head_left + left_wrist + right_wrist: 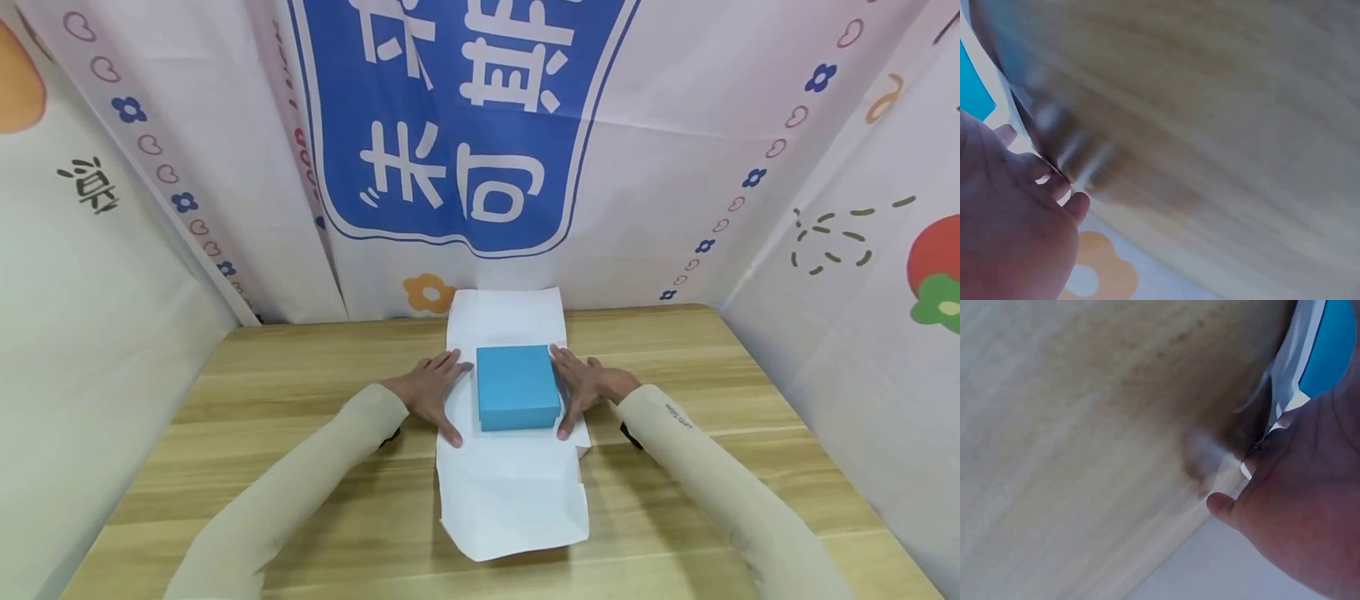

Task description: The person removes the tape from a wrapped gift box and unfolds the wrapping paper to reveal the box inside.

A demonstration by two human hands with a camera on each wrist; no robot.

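Note:
A blue square box [514,383] rests on a long strip of white paper [513,517] on the table, between the two hands. My left hand [435,387] lies at the paper's left edge, thumb and fingers spread, with a small gap to the box. On the other side, my right hand [585,385] has its fingers spread along the box's right side; whether they touch it I cannot tell. In the left wrist view the left hand [1016,206] sits at the paper's edge. The right wrist view has the right hand [1304,487] beside the paper, with part of the blue box [1329,353] beyond.
The wooden table [315,492] extends to both sides of the paper. A printed white curtain [637,208] with a blue panel hangs at the table's back edge, and white printed sheets flank it left and right. The paper's near end curls up slightly.

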